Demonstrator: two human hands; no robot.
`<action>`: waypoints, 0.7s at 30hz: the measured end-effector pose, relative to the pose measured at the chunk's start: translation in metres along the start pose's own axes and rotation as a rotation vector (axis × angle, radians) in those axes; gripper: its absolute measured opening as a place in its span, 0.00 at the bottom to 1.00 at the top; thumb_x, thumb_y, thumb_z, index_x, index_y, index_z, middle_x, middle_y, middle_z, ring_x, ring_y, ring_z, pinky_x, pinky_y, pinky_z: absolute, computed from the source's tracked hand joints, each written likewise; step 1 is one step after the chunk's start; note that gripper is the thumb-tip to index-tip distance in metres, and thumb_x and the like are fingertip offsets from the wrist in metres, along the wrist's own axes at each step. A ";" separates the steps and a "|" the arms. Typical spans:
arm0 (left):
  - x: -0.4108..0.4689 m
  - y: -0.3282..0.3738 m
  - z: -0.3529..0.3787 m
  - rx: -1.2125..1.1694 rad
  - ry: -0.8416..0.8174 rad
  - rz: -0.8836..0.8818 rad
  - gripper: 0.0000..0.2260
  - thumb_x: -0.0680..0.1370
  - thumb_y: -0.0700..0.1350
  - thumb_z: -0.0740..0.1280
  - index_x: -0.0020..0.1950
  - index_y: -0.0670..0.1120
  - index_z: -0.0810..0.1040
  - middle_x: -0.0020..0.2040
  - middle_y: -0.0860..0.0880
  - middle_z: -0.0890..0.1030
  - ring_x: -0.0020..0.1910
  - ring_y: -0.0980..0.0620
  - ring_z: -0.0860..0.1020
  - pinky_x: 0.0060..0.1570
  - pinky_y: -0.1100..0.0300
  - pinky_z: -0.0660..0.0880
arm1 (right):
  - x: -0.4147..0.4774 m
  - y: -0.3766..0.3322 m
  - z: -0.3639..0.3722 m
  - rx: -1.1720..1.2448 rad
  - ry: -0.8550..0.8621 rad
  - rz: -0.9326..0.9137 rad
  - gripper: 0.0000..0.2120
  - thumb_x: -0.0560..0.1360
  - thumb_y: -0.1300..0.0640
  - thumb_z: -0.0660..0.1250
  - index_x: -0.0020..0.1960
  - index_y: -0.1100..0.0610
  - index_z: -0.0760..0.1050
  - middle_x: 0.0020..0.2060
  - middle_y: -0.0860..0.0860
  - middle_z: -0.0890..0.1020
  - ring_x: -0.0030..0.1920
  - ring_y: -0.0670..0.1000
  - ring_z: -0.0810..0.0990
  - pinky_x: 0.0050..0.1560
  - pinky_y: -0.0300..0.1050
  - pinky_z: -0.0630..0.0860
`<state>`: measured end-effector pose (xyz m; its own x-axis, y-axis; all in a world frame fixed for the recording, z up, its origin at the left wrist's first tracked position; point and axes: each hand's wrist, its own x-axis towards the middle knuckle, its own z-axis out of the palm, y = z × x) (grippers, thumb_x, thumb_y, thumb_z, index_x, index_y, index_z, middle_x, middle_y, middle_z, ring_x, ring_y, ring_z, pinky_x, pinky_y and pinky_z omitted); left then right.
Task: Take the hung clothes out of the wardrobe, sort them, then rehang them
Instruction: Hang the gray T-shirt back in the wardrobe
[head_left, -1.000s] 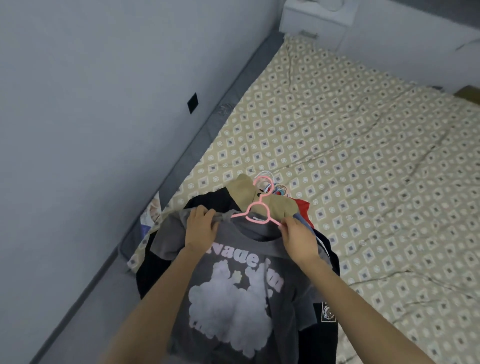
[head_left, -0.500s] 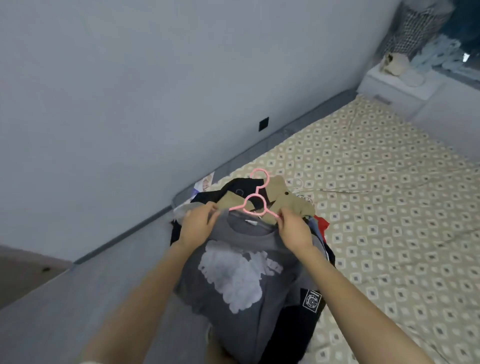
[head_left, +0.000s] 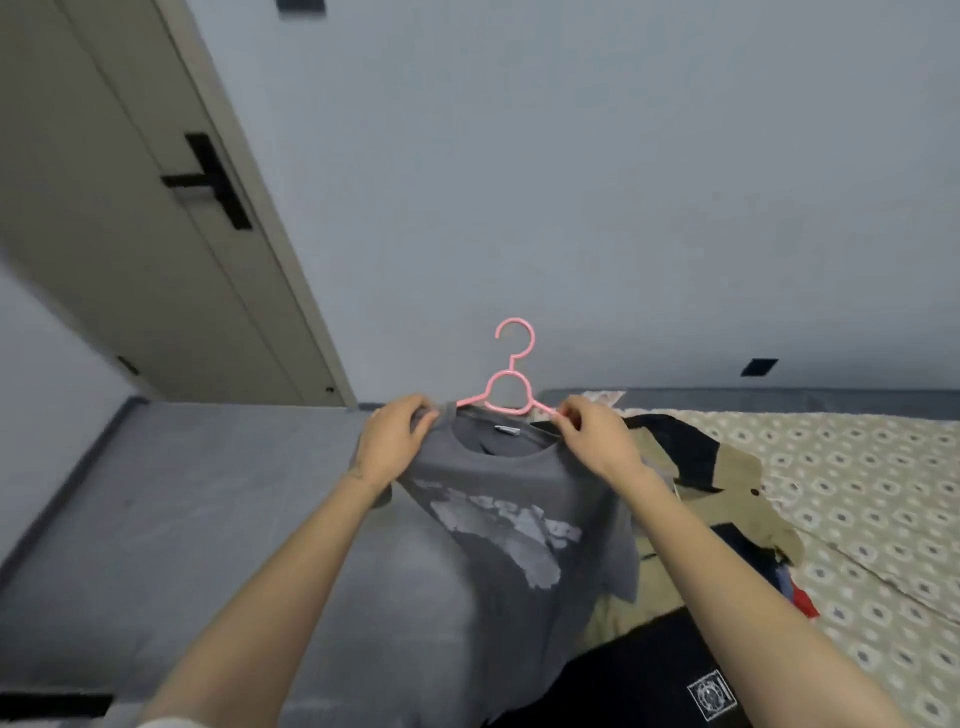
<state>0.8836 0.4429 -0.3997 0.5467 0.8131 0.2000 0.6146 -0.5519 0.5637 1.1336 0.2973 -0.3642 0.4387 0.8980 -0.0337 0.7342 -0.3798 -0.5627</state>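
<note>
Grey wall (head_left: 571, 182): fills the upper part of the view, plain, with a small dark square plate low on the right.
Grey floor (head_left: 182, 519): runs from the wall's foot down the left side.
Beige door (head_left: 104, 234): closed, at upper left, carrying a black handle (head_left: 208, 182).
Bed (head_left: 857, 493): at right, under a tan cover with a white diamond print.
Pile of clothes (head_left: 727, 467): lies on the bed's near edge; khaki, black, red and blue pieces overlap.
Grey T-shirt (head_left: 519, 571): the task's garment, held up over the floor just beside the pile, collar on top, pale print facing the camera, hem hanging down.
Left hand (head_left: 395, 441): fingers curled over the shirt's left shoulder, gripping the cloth.
Right hand (head_left: 597, 441): fingertips pinch the shirt's right shoulder where the hanger's arm ends.
Pink hanger (head_left: 511, 370): upright inside the collar, hook and ring showing above it, between the two hands.
</note>
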 end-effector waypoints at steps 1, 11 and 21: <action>-0.012 -0.013 -0.016 -0.002 0.036 -0.038 0.08 0.79 0.50 0.65 0.44 0.48 0.77 0.44 0.49 0.82 0.45 0.45 0.80 0.45 0.51 0.74 | 0.003 -0.020 0.007 -0.005 -0.021 -0.046 0.09 0.79 0.50 0.64 0.45 0.55 0.76 0.36 0.51 0.78 0.43 0.58 0.78 0.38 0.46 0.66; -0.162 -0.113 -0.136 0.046 0.345 -0.340 0.05 0.79 0.48 0.67 0.46 0.48 0.78 0.46 0.50 0.82 0.46 0.45 0.80 0.48 0.49 0.75 | -0.025 -0.187 0.093 -0.048 -0.244 -0.449 0.07 0.79 0.52 0.63 0.45 0.53 0.72 0.33 0.49 0.75 0.38 0.56 0.74 0.36 0.45 0.65; -0.309 -0.183 -0.232 0.163 0.497 -0.440 0.04 0.80 0.44 0.68 0.46 0.47 0.78 0.44 0.50 0.80 0.46 0.46 0.77 0.46 0.54 0.68 | -0.115 -0.320 0.172 0.000 -0.269 -0.655 0.10 0.80 0.51 0.63 0.43 0.55 0.72 0.35 0.50 0.78 0.36 0.53 0.75 0.34 0.45 0.68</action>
<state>0.4706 0.3352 -0.3790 -0.0755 0.9351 0.3464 0.8190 -0.1401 0.5565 0.7590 0.3541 -0.3217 -0.2364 0.9655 0.1094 0.8034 0.2575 -0.5369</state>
